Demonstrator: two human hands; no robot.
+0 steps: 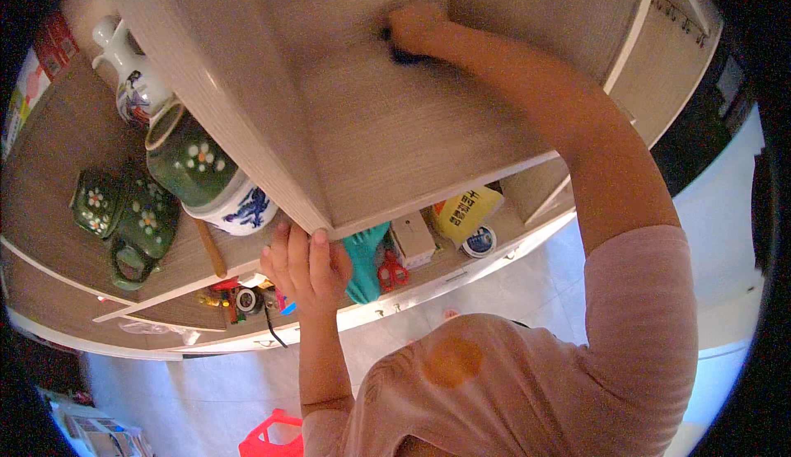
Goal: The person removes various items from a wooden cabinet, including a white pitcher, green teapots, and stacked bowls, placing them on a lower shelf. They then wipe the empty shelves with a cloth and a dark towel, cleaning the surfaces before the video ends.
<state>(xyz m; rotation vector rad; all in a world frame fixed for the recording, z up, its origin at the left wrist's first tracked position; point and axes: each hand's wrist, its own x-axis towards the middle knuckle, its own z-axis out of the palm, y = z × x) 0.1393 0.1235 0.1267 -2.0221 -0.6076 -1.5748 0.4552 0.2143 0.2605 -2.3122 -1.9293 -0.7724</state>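
Observation:
My right hand (418, 30) reaches deep into an upper shelf compartment (371, 119), close to its back wall. The fingers look curled and pressed down on the board, slightly smeared by motion. Something dark (404, 55) shows under the hand; its kind cannot be made out. My left hand (306, 266) rests at the front lower corner of the upright divider (239, 119). Its fingers are stretched out against the board's edge and hold no loose thing. Left of it stand a green flowered jar (185, 160) and a white pot with a blue pattern (247, 210).
A white vase (132, 74) and green flowered jugs (148, 218) stand on the left shelf. Below lie red scissors (393, 271), a teal glove-like item (367, 263), a white box (412, 240), a yellow packet (465, 214) and a round tin (479, 243). A red plastic stool-like thing (272, 436) is on the floor.

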